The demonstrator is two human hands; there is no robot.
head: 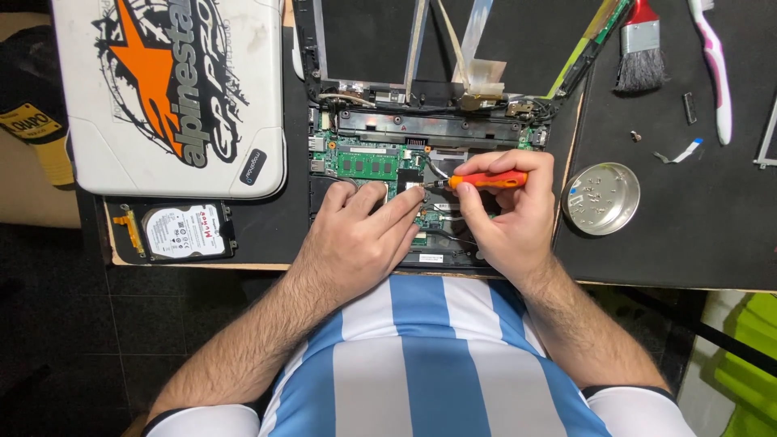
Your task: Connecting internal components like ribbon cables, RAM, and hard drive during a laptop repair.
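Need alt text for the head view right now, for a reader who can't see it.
Right hand holds an orange-handled screwdriver to an opened laptop's circuit board, left hand resting beside the tip. A metal dish, brush and hard drive lie nearby.

Worktop: my worktop, a pale board edge under a black mat.
Floor: dark tiles below the worktop's near edge, dim.
Right of the worktop's near corner: something bright green, kind unclear.
Light: even, from above the worktop.
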